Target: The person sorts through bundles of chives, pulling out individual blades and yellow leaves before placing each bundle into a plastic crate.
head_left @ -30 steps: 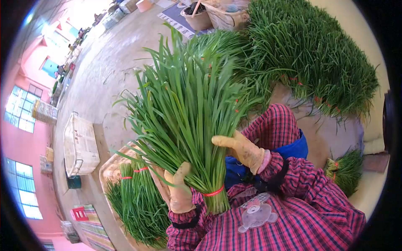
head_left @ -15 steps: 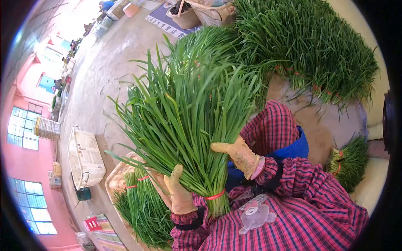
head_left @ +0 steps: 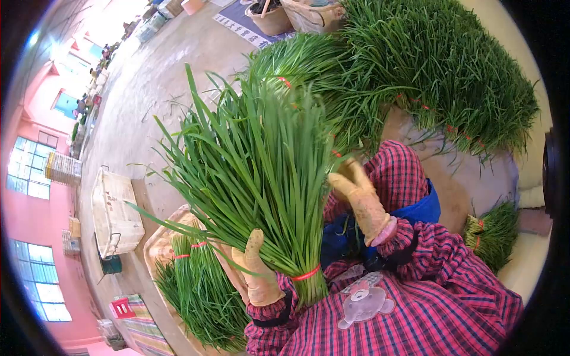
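Note:
A big bundle of garlic chives [head_left: 255,178] leans up in front of my chest, its leaves fanned out at the top. A red band [head_left: 306,273] ties its stems near the cut ends. My left hand [head_left: 261,282], in a pale work glove, grips the bundle low on its left side, with the thumb up and the other fingers mostly hidden behind the leaves. My right hand [head_left: 363,204], gloved too, is off the stems at the right edge of the leaves. Its fingers are stretched out and apart, and slightly blurred.
Tied chives [head_left: 202,296] fill a basket [head_left: 159,243] at my left. A large heap of chives [head_left: 439,65] lies ahead on the right, and a small bundle [head_left: 493,231] at far right. A white crate [head_left: 117,210] stands on the floor, with tubs [head_left: 273,22] beyond.
My right hand has come off the bundle and moved right, its fingers opening. The bundle has tipped slightly left, still in my left hand.

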{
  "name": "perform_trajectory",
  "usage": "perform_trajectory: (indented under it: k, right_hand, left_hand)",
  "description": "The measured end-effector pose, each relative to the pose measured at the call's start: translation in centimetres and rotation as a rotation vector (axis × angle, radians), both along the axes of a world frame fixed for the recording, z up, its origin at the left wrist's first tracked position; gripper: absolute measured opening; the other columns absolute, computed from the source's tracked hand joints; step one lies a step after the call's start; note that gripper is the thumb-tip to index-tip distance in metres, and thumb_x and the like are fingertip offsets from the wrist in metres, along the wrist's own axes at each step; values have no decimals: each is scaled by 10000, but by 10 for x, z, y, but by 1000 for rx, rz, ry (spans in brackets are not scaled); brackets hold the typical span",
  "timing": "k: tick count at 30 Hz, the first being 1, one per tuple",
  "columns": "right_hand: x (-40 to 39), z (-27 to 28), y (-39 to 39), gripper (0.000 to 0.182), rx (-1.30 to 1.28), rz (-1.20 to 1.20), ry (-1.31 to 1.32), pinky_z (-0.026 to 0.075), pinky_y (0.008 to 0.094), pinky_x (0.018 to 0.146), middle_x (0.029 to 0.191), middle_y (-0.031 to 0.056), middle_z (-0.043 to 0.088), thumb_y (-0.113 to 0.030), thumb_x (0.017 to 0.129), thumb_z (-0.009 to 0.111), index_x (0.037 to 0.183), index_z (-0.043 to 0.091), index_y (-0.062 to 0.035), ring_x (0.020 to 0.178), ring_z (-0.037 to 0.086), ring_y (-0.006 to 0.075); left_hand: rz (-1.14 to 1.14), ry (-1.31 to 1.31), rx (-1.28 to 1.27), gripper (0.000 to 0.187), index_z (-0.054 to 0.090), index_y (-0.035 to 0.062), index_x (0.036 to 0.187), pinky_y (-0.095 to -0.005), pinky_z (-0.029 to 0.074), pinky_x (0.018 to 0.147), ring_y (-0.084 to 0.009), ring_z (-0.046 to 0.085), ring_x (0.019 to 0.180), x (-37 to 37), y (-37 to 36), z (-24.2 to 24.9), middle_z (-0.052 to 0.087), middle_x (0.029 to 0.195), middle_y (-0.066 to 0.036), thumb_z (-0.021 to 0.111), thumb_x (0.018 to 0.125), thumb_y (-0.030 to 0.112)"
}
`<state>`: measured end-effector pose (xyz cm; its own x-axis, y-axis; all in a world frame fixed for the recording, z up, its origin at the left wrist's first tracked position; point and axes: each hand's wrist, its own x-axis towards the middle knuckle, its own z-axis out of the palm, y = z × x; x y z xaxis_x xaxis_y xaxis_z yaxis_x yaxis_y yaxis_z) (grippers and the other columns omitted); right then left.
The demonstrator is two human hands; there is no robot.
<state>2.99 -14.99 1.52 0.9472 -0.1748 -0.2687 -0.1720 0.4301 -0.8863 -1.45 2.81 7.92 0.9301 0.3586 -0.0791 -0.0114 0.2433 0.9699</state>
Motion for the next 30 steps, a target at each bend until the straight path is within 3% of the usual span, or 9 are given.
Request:
perform_trajectory:
  k: [1, 3, 6, 9, 12, 17, 20, 22, 30]
  right_hand:
    - [-2, 2, 0, 566, -197, -188, -100, 404, 323, 1002, 1287, 118, 549, -174, 879, 686, 1350, 431, 11, 1181, 519, 207]
    - [-8, 16, 5, 491, -261, -272, -247, 454, 327, 940, 1254, 130, 560, -121, 875, 677, 1305, 472, -5, 1144, 543, 210]
    - [-19, 63, 7, 341, -610, 143, -689, 501, 321, 844, 1179, 131, 578, -61, 835, 687, 1155, 571, -43, 1029, 589, 214]
    - [-19, 47, 30, 166, -551, 369, -786, 517, 349, 801, 1094, 125, 623, -118, 857, 660, 1008, 638, -52, 953, 620, 280]
    - [-15, 29, 30, 157, -806, 370, -731, 518, 374, 800, 1030, 114, 644, -164, 866, 642, 975, 654, -53, 938, 623, 300]
    - [-11, 20, 25, 165, -777, 362, -650, 516, 370, 801, 975, 109, 641, -176, 866, 636, 970, 652, -50, 915, 623, 292]
    - [-10, 10, 27, 174, -588, 354, -540, 517, 329, 787, 942, 100, 634, -175, 849, 672, 957, 647, -40, 876, 632, 261]
    - [-11, 25, 26, 183, -551, 379, -435, 516, 330, 789, 927, 96, 630, -180, 841, 683, 955, 646, -41, 867, 633, 255]
    - [-4, 30, 33, 401, -769, 371, -451, 502, 345, 709, 862, 80, 599, -327, 759, 746, 1033, 594, -76, 800, 620, 247]
  left_hand:
    - [23, -9, 0, 738, 337, 6, 1429, -381, 455, 974, -269, 541, 1131, 0, -2, -1, 500, 1319, -155, 646, 781, 175]
    - [36, -16, -6, 739, 335, 5, 1429, -380, 454, 975, -268, 539, 1132, 1, -8, 0, 504, 1311, -153, 647, 783, 183]
    - [81, -16, 3, 732, 329, 9, 1432, -378, 449, 979, -263, 535, 1135, 0, -17, 11, 507, 1304, -151, 640, 790, 172]
    - [-3, 20, -57, 722, 323, 17, 1437, -384, 443, 989, -261, 531, 1138, -1, -15, 13, 498, 1312, -156, 631, 797, 149]
    - [33, -60, -100, 718, 324, 26, 1438, -398, 444, 994, -269, 532, 1144, 0, -13, 4, 493, 1312, -163, 630, 795, 115]
    - [27, -29, -127, 565, 434, -18, 1349, -391, 506, 940, -274, 595, 1084, 0, -10, -1, 557, 1245, -160, 588, 816, 84]
    - [35, -53, -125, 546, 448, -14, 1339, -387, 516, 925, -270, 611, 1061, 1, -12, 0, 569, 1230, -163, 588, 822, 89]
    - [-23, 9, -88, 744, 272, 35, 1465, -403, 443, 1008, -275, 524, 1184, 0, -8, -2, 468, 1357, -168, 599, 803, 132]
    - [-113, 22, -50, 786, 243, 49, 1482, -410, 414, 1028, -293, 488, 1222, 4, -9, -2, 429, 1390, -177, 597, 790, 166]
